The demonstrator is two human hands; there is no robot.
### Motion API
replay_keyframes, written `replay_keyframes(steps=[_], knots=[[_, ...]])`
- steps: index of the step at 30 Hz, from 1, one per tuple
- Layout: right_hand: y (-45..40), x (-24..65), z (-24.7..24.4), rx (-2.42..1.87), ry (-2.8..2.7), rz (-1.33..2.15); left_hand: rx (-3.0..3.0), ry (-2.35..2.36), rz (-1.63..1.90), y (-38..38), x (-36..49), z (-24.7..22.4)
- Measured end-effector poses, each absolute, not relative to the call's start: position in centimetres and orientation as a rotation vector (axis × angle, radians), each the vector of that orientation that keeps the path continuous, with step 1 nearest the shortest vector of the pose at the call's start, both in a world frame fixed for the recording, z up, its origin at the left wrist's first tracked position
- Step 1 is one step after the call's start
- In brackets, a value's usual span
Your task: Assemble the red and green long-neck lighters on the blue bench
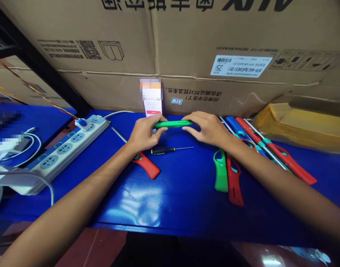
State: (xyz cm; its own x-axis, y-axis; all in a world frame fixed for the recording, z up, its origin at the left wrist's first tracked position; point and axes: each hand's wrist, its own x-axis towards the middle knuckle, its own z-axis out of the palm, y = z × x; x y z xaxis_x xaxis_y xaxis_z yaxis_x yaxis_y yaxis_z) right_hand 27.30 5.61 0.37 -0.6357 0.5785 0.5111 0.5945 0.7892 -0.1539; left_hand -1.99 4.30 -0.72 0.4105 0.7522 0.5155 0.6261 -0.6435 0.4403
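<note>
A green stick lighter (175, 123) is held level between my two hands above the blue table. My left hand (147, 131) has its fingers closed on the lighter's left end. On the right end, my right hand (205, 128) pinches it between thumb and fingers. Just below lies a small screwdriver (163, 150) with a black and yellow handle, its thin shaft pointing right. A red stick lighter (147, 165) rests under my left wrist, partly covered. Beneath my right forearm lie another green lighter (221, 174) and a red lighter (235, 185), both partly hidden.
More red and blue lighters (291, 157) lie at the right beside a yellow-brown package (303, 126). A phone (152, 98) leans on a large cardboard box (186, 44) at the back. A white power strip (72, 148) with cables runs along the left.
</note>
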Motion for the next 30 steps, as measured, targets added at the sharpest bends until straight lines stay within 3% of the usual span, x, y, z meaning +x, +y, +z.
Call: replay_keyframes(steps=[18,24,30], knots=[[4.4,26.4,-1.0,-0.818,-2.357,-0.214,2.666,1.164,0.696,3.6,-1.8,0.2],[4.9,27.0,-1.1,-0.85,-2.328,-0.233,2.38,1.012,0.809,4.2,-3.0,1.2],[5.3,26.8,-0.3,-1.05,-2.219,0.041,1.898,0.921,0.94,5.4,-3.7,0.6]])
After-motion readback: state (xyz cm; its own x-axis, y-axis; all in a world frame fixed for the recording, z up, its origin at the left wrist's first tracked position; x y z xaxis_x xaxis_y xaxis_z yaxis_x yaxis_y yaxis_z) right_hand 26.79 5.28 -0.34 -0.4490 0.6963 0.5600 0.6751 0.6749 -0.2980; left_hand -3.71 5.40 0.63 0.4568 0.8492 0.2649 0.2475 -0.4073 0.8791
